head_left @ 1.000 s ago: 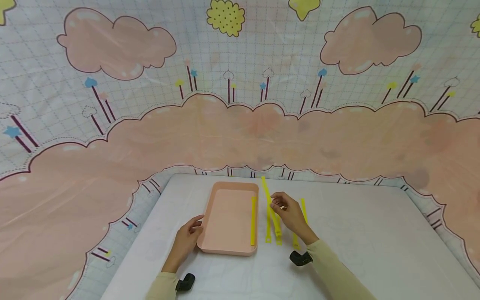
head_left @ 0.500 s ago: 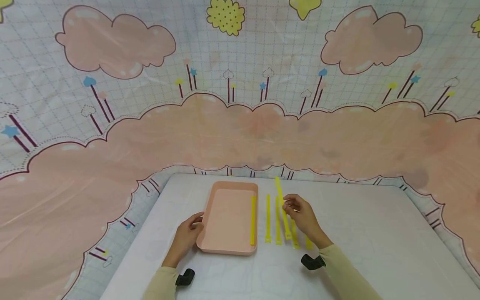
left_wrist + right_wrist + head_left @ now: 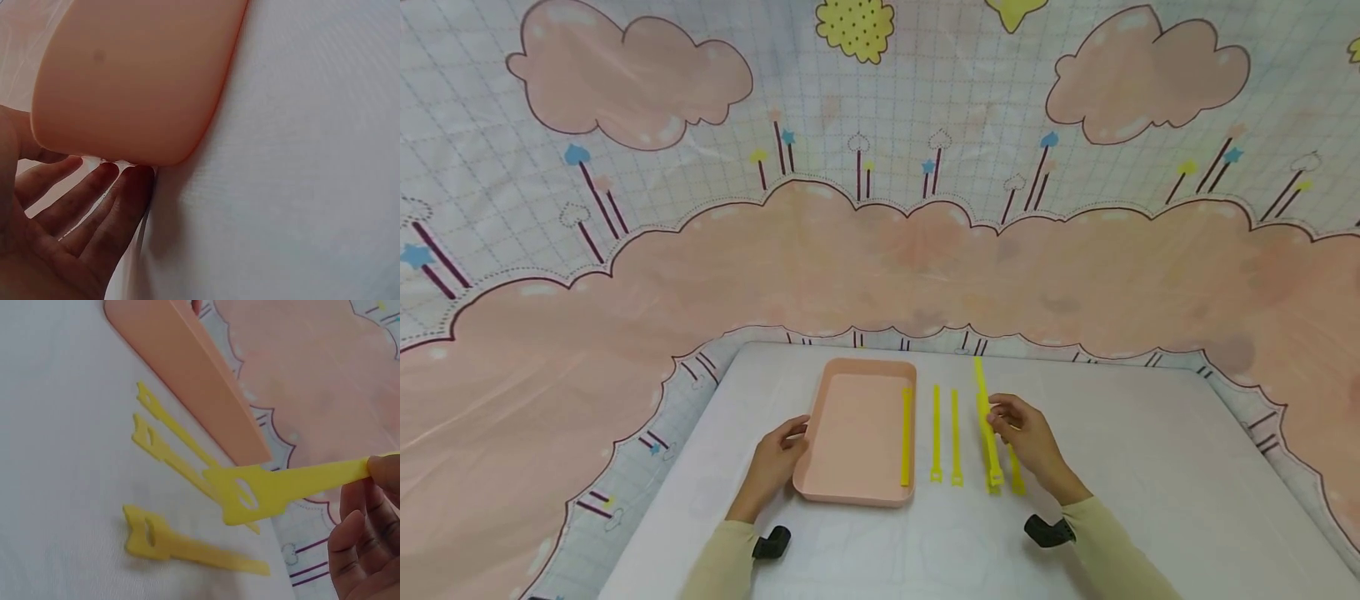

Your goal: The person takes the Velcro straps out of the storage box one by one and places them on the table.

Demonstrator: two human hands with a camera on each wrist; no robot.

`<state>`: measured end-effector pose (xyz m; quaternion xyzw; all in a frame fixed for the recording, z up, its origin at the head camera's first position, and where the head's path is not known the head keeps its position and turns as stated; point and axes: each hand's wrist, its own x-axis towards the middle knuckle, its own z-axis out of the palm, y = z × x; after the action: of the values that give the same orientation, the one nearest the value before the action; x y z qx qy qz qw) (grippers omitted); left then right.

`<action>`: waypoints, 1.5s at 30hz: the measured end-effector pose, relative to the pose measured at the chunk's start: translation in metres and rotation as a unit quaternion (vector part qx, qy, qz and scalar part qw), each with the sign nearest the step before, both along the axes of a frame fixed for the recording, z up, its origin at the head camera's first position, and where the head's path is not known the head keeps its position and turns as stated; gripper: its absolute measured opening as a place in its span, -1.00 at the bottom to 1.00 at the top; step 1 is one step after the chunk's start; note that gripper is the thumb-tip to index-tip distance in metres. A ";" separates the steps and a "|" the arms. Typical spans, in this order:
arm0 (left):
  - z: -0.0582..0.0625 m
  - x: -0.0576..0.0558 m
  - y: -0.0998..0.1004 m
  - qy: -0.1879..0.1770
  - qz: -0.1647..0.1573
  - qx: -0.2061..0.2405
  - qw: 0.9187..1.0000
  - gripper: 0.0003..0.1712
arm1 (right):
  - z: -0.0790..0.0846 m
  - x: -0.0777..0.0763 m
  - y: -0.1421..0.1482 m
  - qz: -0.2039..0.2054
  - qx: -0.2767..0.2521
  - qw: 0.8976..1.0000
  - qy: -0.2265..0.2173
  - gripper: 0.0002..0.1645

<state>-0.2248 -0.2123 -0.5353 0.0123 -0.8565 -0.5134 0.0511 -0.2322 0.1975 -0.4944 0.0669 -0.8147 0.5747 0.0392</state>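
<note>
My right hand [image 3: 1026, 433] pinches a yellow hook-and-loop cable tie [image 3: 306, 485] between thumb and fingers. It is held above the table, slotted head toward me in the head view, overlapping another tie that lies below it. My left hand [image 3: 772, 467] rests its fingertips against the left side of a pink tray [image 3: 853, 442], fingers loosely extended. Inside the tray, along its right wall, lies one yellow tie [image 3: 906, 437]. Right of the tray, two ties lie side by side, a nearer tie [image 3: 936, 433] and a second tie [image 3: 956, 437].
Partly behind my right hand, another yellow tie [image 3: 1017, 475] lies on the white table [image 3: 1120, 467]. A cloud-patterned cloth [image 3: 880, 258] hangs behind the table's far edge. Each wrist carries a black camera mount, such as the right mount [image 3: 1047, 531].
My right hand has moved rightward with the held cable tie, passing over the ties on the table. My left hand has stayed at the tray's left side.
</note>
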 end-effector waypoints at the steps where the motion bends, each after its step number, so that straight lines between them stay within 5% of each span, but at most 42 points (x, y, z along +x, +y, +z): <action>1: 0.001 -0.001 0.000 0.000 -0.003 -0.002 1.000 -0.50 | 0.000 0.000 0.003 -0.002 -0.002 1.000 -0.002 -0.64; 11: 0.008 0.000 0.000 -0.006 -0.002 -0.010 1.000 -0.50 | 0.004 0.005 0.022 -0.019 -0.036 0.998 -0.049 -0.60; 22: 0.003 -0.001 0.001 -0.011 -0.003 -0.005 1.000 -0.50 | -0.001 0.007 0.041 -0.044 -0.051 0.992 -0.111 -0.54; 45: 0.003 0.003 -0.002 -0.015 -0.011 -0.007 1.000 -0.49 | -0.013 0.001 0.068 -0.105 0.035 0.977 -0.182 -0.55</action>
<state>-0.2219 -0.2138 -0.5319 0.0101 -0.8608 -0.5077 0.0325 -0.2309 0.2656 -0.5074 -0.1228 -0.8304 0.5410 -0.0519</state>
